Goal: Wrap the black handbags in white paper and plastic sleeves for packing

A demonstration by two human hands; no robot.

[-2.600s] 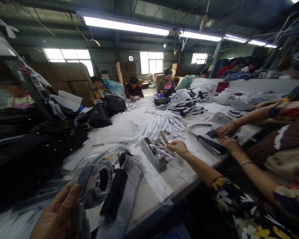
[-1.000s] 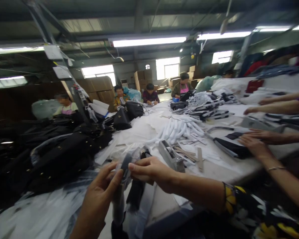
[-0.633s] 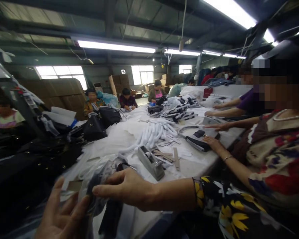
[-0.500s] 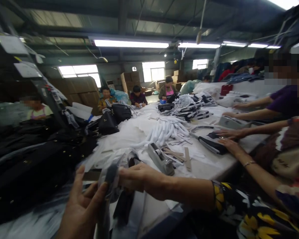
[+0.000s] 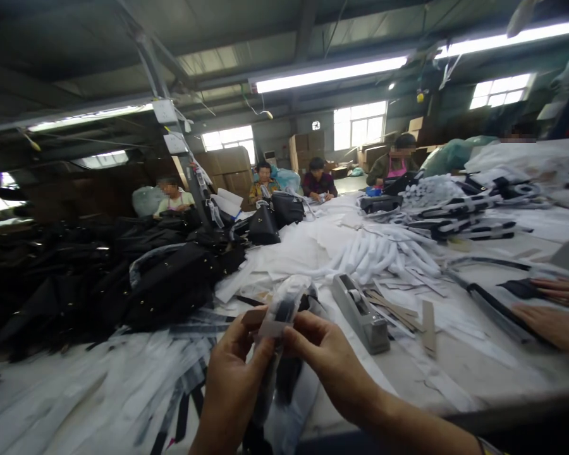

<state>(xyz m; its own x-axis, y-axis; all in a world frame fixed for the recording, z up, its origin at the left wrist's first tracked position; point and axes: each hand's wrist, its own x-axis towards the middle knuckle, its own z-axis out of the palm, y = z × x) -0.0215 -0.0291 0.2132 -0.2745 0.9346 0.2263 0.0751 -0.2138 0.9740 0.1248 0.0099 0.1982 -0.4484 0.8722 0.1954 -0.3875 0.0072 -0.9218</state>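
In front of me a dark, curved bag handle [image 5: 284,309] in clear plastic stands between my two hands. My left hand [image 5: 232,373] is closed on a brown cardboard strip [image 5: 253,317] against the handle's left side, its thumb beside the plastic. A pale band [image 5: 271,328] crosses the handle; whether it is tape or part of the card I cannot tell. From the right, my right hand [image 5: 329,357] pinches the handle, thumb and fingertips against the wrapping. Dark and white material hangs below the hands, partly hidden by them.
A grey tape dispenser [image 5: 360,313] stands right of my hands, beside loose cardboard strips [image 5: 428,328]. White tubes [image 5: 384,253] are heaped behind it. Black bags [image 5: 171,284] crowd the left. A co-worker's hands [image 5: 554,316] rest on a bag part at right; other people sit farther back.
My view has swung left. My left hand, fingers spread before, has closed on the cardboard strip at the handle. My right hand stays pinched on the handle.
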